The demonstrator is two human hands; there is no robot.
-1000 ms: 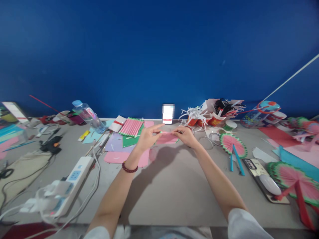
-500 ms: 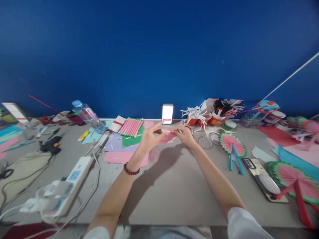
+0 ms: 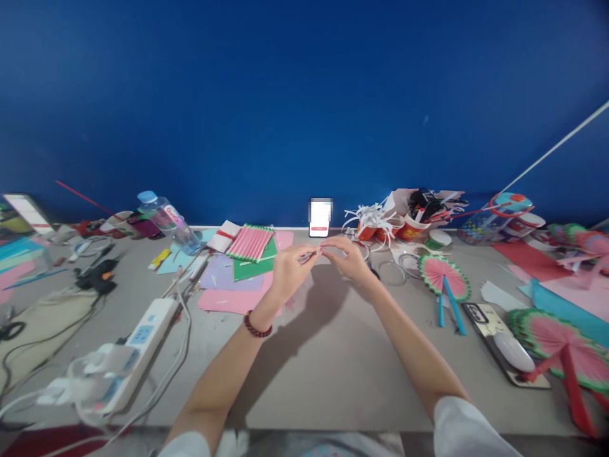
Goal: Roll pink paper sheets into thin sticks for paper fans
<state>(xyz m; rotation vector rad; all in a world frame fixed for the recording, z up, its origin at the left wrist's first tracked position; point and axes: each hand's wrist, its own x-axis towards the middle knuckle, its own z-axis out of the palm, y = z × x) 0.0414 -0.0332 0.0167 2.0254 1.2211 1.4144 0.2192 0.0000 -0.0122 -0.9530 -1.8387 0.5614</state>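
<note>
Above the middle of the table, my left hand (image 3: 291, 273) and my right hand (image 3: 351, 261) meet fingertip to fingertip. Both are closed in a pinch on a small piece of pink paper (image 3: 320, 250), nearly all of it hidden by the fingers. Left of my left hand lie pleated pink papers with green edges (image 3: 252, 243) on a green sheet (image 3: 250, 269). A pink sheet (image 3: 233, 301) and a purple sheet (image 3: 223, 274) lie beneath and in front of these. Just beyond the fingers, a lit phone (image 3: 319, 219) leans upright against the wall.
At left are a power strip (image 3: 143, 346) with cables and a tilted water bottle (image 3: 170, 222). On the right are paper cups (image 3: 413, 228) of supplies, a round watermelon-coloured paper fan (image 3: 443, 277), more fans (image 3: 564, 346), and a mouse (image 3: 514, 351) on a phone (image 3: 481, 320).
My hands have drawn closer together, fingertips now meeting. The pink paper, earlier visible as a wider piece between them, is now almost covered. My left wrist has turned and shifted slightly right.
</note>
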